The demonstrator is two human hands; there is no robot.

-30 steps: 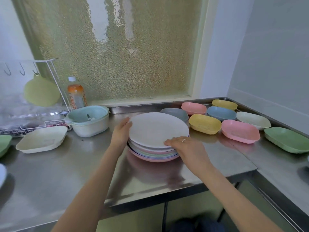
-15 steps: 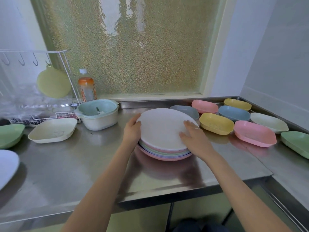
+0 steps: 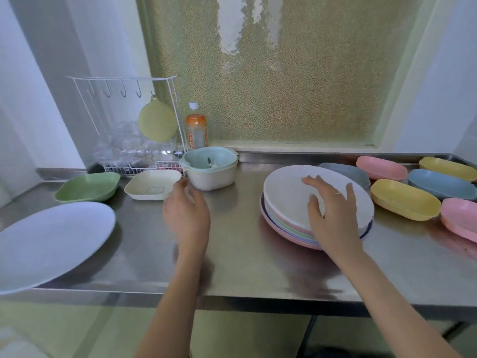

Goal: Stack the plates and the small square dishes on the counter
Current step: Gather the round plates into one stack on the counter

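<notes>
A stack of round plates [image 3: 286, 202], white on top over pastel ones, sits on the steel counter [image 3: 240, 264]. My right hand [image 3: 330, 210] rests on the stack's near edge with fingers spread. My left hand [image 3: 187, 213] hovers over the counter, blurred, fingers loosely curved, holding nothing, close to a cream square dish [image 3: 152, 187]. A green square dish [image 3: 87, 187] lies further left. One large white plate [image 3: 49, 244] lies alone at the left front. Several square dishes, pink [image 3: 382, 167], yellow [image 3: 405, 198], blue [image 3: 441, 183] and grey [image 3: 346, 171], sit at the right.
A pale blue and cream bowl with handles [image 3: 211, 169] stands behind my left hand. A bottle with orange liquid [image 3: 196, 130] and a white wire rack [image 3: 129, 120] with a hanging yellow-green disc stand at the back left. The counter edge runs along the front.
My left hand has left the plate stack and moved left toward the cream dish. The view has swung left, bringing in the white plate and green dish. My right hand stays on the stack.
</notes>
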